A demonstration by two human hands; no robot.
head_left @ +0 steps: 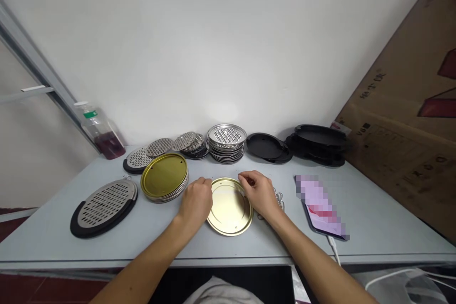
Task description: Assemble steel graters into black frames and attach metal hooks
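A round gold metal plate (230,206) with a raised rim and small holes lies in front of me on the table. My left hand (197,202) is closed at its left rim, the fingertips partly hidden. At the upper right rim, the thumb and index finger of my right hand (261,194) are curled together; what they pinch, if anything, is too small to make out. Several thin bent wire pieces (280,198) lie beside and partly behind my right hand. To the left stands a stack of similar plates (164,176), the top one showing its darker gold face.
On the grey table (281,251), a black-rimmed grater disc (107,204) lies left. Perforated metal discs (227,135) and black round trays (269,147) line the wall. A bottle (103,135) stands back left; a phone (320,206) with cable and a cardboard box (402,118) are right.
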